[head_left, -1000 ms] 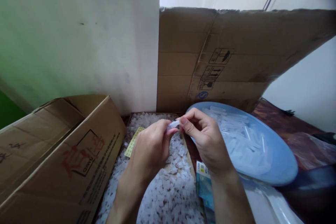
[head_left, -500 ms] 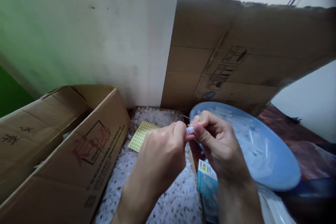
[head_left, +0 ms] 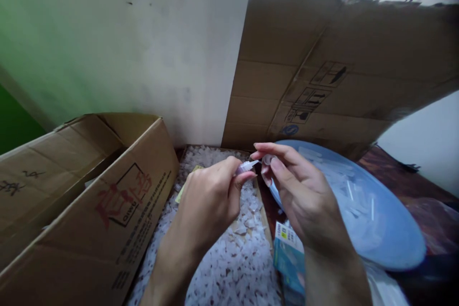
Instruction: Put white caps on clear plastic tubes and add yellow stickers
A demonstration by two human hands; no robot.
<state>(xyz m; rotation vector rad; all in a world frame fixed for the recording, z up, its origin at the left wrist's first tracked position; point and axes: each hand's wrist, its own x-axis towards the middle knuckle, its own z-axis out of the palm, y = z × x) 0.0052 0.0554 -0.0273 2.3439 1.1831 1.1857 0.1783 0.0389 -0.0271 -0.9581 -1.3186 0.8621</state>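
Pinched in my left hand [head_left: 210, 201] is a small translucent tube [head_left: 246, 167], its pointed nozzle aimed at my other hand. My right hand [head_left: 304, 196] grips a small round clear plastic piece [head_left: 268, 159], perhaps a cap, between thumb and fingers. The nozzle tip and this piece are apart, with a narrow gap between them. Below both hands lies a shallow box full of small clear plastic pieces [head_left: 236, 267]. A yellow sticker sheet [head_left: 181, 192] rests on them, mostly hidden behind my left hand.
An open cardboard box [head_left: 89, 234] stands on the left. To the right, a blue basin [head_left: 405, 248] holds many clear plastic tubes. A teal and white packet [head_left: 289, 258] lies under my right wrist. Behind leans a large cardboard panel [head_left: 283, 71], beside a pale wall [head_left: 172, 48].
My hands were together around the small tube; now they have separated slightly. The pointed nozzle shows, and the clear piece has come away in my right hand.
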